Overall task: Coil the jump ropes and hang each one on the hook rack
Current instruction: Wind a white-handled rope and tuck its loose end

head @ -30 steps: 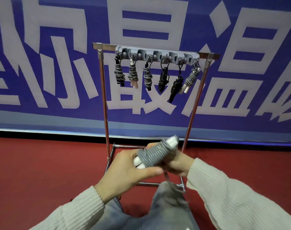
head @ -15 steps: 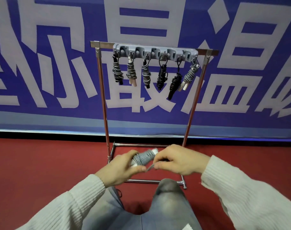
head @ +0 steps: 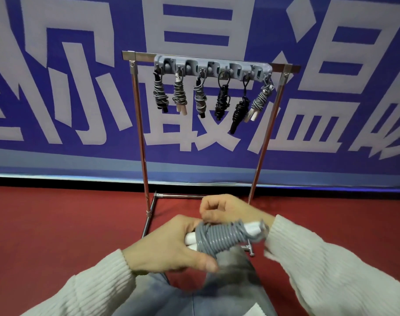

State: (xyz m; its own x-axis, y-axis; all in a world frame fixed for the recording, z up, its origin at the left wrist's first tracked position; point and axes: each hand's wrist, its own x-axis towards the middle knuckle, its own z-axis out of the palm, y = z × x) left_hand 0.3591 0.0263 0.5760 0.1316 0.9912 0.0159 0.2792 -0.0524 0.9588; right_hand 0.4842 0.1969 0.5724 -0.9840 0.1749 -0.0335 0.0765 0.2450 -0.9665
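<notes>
1. a blue banner point(head: 57, 87) with large pale characters fills the wall behind; below it lies the red floor point(head: 46, 224).
2. a chrome stand point(head: 139, 124) rises from the floor near the wall and carries the grey hook rack point(head: 212, 67) on its top bar.
3. six coiled ropes point(head: 179, 94) hang in a row from the rack's hooks.
4. grey trouser knees point(head: 233, 270) sit under the hands.
5. the left hand point(head: 169, 245) grips the grey jump rope point(head: 219, 236) wound round its white handles, thumb underneath.
6. the right hand point(head: 226, 208), fingers curled, sits just behind the coil; what it pinches is hidden.
</notes>
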